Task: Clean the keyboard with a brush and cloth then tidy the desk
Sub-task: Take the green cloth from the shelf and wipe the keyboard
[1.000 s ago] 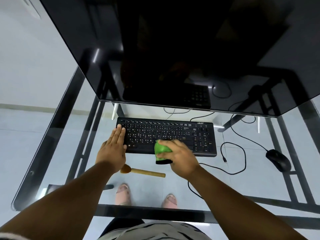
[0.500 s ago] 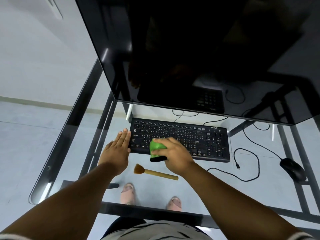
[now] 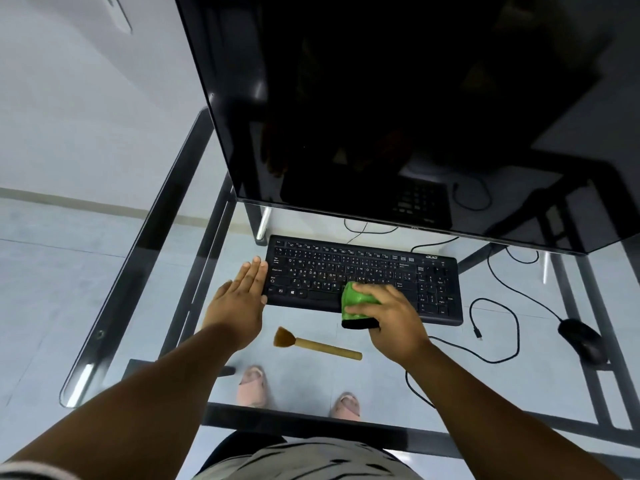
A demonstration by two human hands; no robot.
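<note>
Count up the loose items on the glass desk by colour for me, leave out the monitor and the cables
Black: 2, the keyboard and the mouse
Green: 1, the cloth in the right hand, which has a black edge
Brown: 1, the brush lying in front of the keyboard
Total: 4

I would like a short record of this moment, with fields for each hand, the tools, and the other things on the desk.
left hand: flat, fingers straight, against the left end of the keyboard
right hand: grips the green cloth on the keys' front edge
brush: lies unused on the glass desk, in front of the keyboard
mouse: right of the keyboard
monitor: dark, behind the keyboard
</note>
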